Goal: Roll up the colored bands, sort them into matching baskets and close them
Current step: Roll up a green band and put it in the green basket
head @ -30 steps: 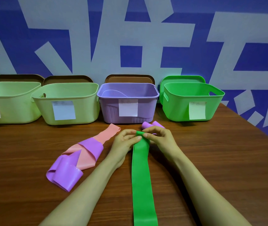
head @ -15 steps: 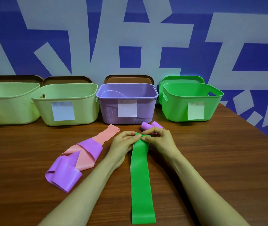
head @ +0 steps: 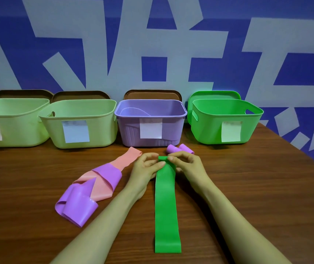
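A green band (head: 166, 206) lies flat on the table, running from its near end toward me up to a small roll at its far end. My left hand (head: 146, 168) and my right hand (head: 187, 164) both pinch that roll between fingers and thumbs. A pink band (head: 114, 168) lies to the left, tangled with a purple band (head: 76, 206). Small purple rolls (head: 179, 148) sit just beyond my right hand. Behind stand a purple basket (head: 150, 111) and a bright green basket (head: 226, 113), both without lids on.
Two pale green baskets (head: 78, 113) (head: 13, 111) stand at the back left. Brown lids (head: 152, 94) and one green lid (head: 214, 95) lean against the blue and grey wall behind the baskets. The wooden table's right edge (head: 295, 151) runs diagonally.
The green band's near end has drawn farther from me as the roll at its far end grows between my fingers. The other bands have not moved.
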